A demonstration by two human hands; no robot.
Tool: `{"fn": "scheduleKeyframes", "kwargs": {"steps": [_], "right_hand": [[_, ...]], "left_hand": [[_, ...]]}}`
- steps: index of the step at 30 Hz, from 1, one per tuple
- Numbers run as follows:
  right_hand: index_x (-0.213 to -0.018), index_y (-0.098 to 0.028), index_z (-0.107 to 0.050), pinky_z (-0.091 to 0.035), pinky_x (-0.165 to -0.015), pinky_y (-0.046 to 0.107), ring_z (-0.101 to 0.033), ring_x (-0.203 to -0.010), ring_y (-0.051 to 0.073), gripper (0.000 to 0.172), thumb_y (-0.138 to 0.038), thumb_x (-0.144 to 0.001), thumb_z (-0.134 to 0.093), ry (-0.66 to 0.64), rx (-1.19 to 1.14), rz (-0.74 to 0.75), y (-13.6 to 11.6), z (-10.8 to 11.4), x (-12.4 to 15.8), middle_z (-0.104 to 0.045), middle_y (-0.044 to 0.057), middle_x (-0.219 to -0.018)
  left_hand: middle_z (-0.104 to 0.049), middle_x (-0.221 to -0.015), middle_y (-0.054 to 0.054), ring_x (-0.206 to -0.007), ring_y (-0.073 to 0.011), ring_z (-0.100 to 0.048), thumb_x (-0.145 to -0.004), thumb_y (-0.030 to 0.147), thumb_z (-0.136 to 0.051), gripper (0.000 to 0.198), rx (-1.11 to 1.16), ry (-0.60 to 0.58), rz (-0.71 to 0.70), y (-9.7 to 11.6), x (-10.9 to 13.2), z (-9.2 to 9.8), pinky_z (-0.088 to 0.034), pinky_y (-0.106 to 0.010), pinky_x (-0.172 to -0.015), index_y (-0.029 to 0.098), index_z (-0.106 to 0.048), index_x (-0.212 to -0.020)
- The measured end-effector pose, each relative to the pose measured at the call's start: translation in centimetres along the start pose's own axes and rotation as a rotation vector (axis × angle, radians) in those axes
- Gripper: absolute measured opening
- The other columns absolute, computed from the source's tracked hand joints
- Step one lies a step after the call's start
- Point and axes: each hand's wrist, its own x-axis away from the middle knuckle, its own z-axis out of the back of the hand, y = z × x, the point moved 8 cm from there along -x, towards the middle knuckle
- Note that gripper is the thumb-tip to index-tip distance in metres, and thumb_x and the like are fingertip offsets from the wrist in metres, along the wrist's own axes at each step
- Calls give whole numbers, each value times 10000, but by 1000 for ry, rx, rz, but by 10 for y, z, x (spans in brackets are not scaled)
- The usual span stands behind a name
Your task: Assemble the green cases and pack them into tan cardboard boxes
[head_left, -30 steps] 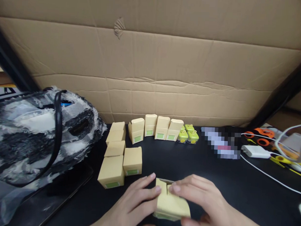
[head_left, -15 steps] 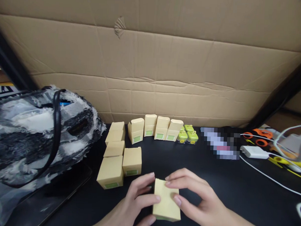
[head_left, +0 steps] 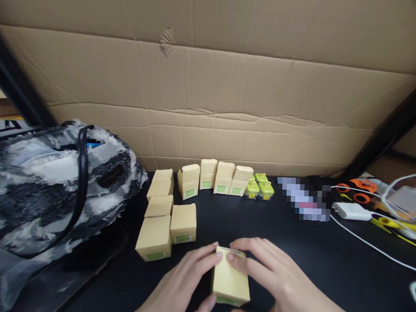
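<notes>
A small cream cardboard box (head_left: 231, 282) with a green label on its near side stands on the black table, between my hands. My left hand (head_left: 186, 276) grips its left side, with a fingertip on the top near the far left corner and the thumb low by the near left corner. Around the right side curls my right hand (head_left: 270, 272), one finger pressing the top near the far edge. A narrow gap shows along the box's far top edge. The right thumb lies by the near right corner.
Several closed cream boxes (head_left: 154, 236) stand at left. Behind them, several boxes with raised flaps (head_left: 223, 178) form a row beside green-lidded little containers (head_left: 266, 190). A shaggy black-and-white bag (head_left: 105, 179) is far left; a white charger (head_left: 352, 210), cables and orange-handled scissors (head_left: 362, 184) lie right.
My right fingers have shifted to the far edge of the box top, and the right thumb has dropped toward the near side. The left fingertip has moved farther up the top.
</notes>
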Motion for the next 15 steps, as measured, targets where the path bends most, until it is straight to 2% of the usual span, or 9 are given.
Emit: {"fn": "scheduleKeyframes", "kwargs": {"steps": [3, 6, 9, 12, 15], "right_hand": [[-1106, -161, -629, -568, -766, 347, -674, -891, 239, 378, -281, -759, -719, -21, -47, -39, 2, -2, -1, -693, 119, -1057], [-1151, -164, -599, -548, -854, 411, -645, -1006, 260, 364, -202, -794, -656, -28, -50, -76, 17, -6, -7, -676, 125, -1137], [-1200, -173, -570, -504, -934, 480, -592, -1125, 278, 339, -200, -864, -607, -37, -51, -108, 40, -10, -22, -640, 141, -1230], [-1226, -182, -555, -493, -961, 455, -568, -1166, 262, 350, -235, -886, -619, -55, -90, -81, 53, -16, -43, -631, 133, -1241], [-1224, -170, -547, -485, -981, 420, -560, -1178, 243, 369, -251, -877, -642, -63, -101, -51, 53, -23, -59, -632, 128, -1230]], "left_hand": [[-466, -1441, -92, -1291, -237, -499, -817, 77, -513, 665, -10, -4, 30, -1, 1, 0, -477, -359, -1018, 281, -303, -1414], [-409, -1459, -148, -1311, -292, -465, -845, 171, -548, 659, 0, 138, -8, -3, 8, 6, -486, -413, -1011, 247, -268, -1436], [-552, -1259, -124, -1156, -246, -584, -860, 186, -538, 550, 22, 275, -120, 0, 14, 11, -531, -357, -958, 255, -341, -1369], [-597, -1087, -70, -1002, -190, -629, -870, 155, -527, 398, 29, 221, -186, 6, 13, 8, -548, -270, -887, 261, -439, -1243], [-574, -1088, -55, -1013, -178, -610, -851, 92, -546, 365, 4, 83, -114, 8, 9, 6, -520, -252, -907, 256, -475, -1170]]}}
